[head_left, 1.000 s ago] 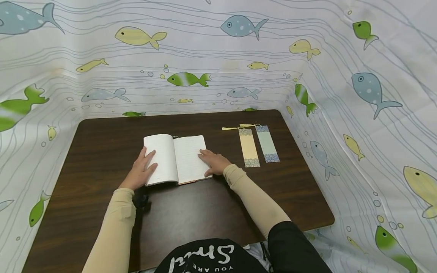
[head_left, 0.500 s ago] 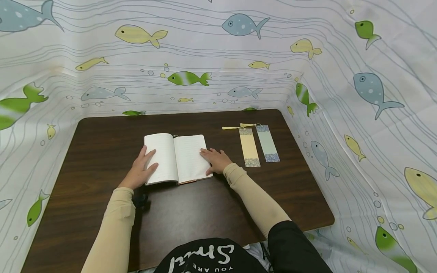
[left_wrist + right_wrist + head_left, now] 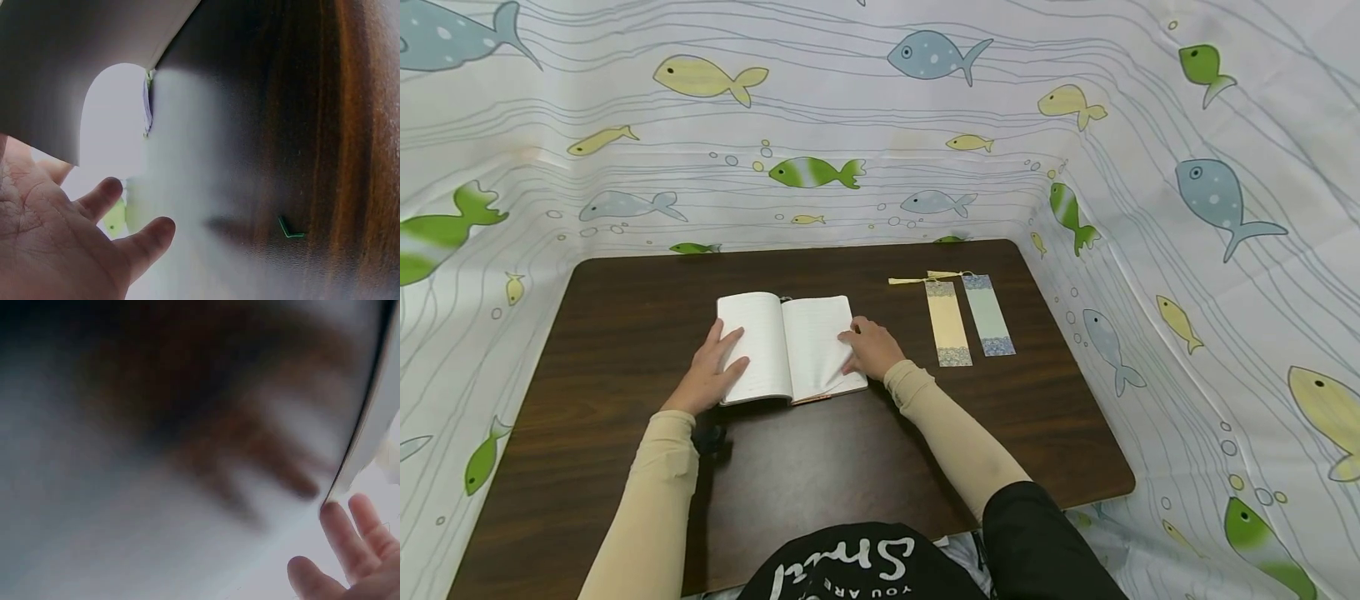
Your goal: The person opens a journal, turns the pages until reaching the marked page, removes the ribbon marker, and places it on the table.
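An open notebook [image 3: 816,329] with white pages lies at mid-table in the head view. Fingers spread, my left hand [image 3: 706,371] rests on the outer edge of its left page. My right hand [image 3: 874,348] is at the right page's outer edge, fingers bent toward the thumb, pinching a page; creases run from there to the page's lower edge. The right wrist view catches several fingers of this hand [image 3: 353,559] by the notebook's edge. In the left wrist view, the left hand [image 3: 59,231] shows palm and fingertips beneath a shaded grey sheet.
To the right of the notebook lie a yellow bookmark [image 3: 949,323] and a pale green one with blue ends [image 3: 988,315], both with yellow tassels. The dark wooden table [image 3: 820,483] is bordered by a white fish-print cloth [image 3: 820,125] behind and at the sides.
My right hand has gone from lying flat on the right page to bent fingers at its edge, and the page has buckled. The left hand stays in place.
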`<action>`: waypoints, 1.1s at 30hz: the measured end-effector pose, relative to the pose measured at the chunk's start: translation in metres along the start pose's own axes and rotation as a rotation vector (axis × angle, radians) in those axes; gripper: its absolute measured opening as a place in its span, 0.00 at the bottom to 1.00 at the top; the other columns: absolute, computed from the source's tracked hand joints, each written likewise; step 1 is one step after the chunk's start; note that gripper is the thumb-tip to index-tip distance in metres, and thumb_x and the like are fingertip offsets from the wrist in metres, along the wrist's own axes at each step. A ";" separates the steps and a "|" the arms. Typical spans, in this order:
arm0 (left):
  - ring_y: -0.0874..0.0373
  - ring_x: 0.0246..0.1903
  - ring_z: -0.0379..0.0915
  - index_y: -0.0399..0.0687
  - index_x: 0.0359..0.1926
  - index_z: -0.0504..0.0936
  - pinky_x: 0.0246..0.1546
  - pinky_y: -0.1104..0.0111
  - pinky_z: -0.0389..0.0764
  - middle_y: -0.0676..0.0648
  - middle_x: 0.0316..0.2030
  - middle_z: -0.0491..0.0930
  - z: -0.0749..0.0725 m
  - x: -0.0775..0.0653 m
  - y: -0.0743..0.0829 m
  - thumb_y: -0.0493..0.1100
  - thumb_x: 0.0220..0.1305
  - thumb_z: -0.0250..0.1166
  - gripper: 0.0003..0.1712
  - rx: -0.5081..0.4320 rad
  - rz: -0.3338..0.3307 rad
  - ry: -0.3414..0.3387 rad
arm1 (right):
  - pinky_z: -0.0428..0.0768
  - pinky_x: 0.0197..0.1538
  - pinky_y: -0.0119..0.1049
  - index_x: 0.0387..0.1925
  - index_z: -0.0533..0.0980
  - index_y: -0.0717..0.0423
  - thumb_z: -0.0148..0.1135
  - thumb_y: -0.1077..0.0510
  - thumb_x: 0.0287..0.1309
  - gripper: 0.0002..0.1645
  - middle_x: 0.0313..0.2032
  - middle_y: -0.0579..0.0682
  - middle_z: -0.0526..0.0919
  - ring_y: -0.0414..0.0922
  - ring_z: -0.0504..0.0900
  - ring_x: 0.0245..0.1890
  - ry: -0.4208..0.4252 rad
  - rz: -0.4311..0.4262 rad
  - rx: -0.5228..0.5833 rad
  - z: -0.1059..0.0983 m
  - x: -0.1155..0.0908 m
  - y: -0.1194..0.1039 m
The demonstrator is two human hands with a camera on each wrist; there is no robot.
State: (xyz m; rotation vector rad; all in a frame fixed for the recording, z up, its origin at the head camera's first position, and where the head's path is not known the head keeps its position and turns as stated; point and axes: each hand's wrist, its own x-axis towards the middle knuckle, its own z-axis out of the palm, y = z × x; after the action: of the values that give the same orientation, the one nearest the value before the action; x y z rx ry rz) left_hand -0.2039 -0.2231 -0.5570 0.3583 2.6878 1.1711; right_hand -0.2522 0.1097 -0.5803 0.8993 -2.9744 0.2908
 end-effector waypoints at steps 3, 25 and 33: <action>0.23 0.75 0.30 0.38 0.78 0.55 0.64 0.25 0.43 0.33 0.79 0.28 0.001 0.001 -0.001 0.54 0.78 0.54 0.39 0.000 -0.005 -0.002 | 0.79 0.41 0.41 0.62 0.80 0.49 0.78 0.39 0.46 0.41 0.53 0.58 0.73 0.50 0.73 0.43 -0.007 0.031 0.038 0.003 0.001 0.002; 0.24 0.75 0.28 0.38 0.79 0.53 0.64 0.25 0.42 0.34 0.79 0.27 0.000 -0.003 -0.002 0.55 0.78 0.53 0.40 -0.013 -0.012 -0.010 | 0.77 0.58 0.41 0.78 0.57 0.54 0.77 0.39 0.50 0.61 0.60 0.58 0.71 0.51 0.73 0.57 -0.202 0.163 0.188 0.005 0.004 0.003; 0.25 0.75 0.28 0.39 0.79 0.53 0.65 0.26 0.42 0.35 0.80 0.27 0.000 -0.004 -0.003 0.55 0.78 0.54 0.40 -0.007 -0.024 -0.008 | 0.77 0.58 0.42 0.76 0.61 0.60 0.77 0.33 0.47 0.63 0.58 0.59 0.71 0.51 0.73 0.55 -0.177 0.190 0.155 0.012 0.010 0.001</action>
State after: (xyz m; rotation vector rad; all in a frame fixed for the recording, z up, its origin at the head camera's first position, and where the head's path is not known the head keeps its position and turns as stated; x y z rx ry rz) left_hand -0.2008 -0.2258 -0.5592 0.3276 2.6730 1.1689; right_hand -0.2605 0.1034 -0.5912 0.6859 -3.2462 0.4753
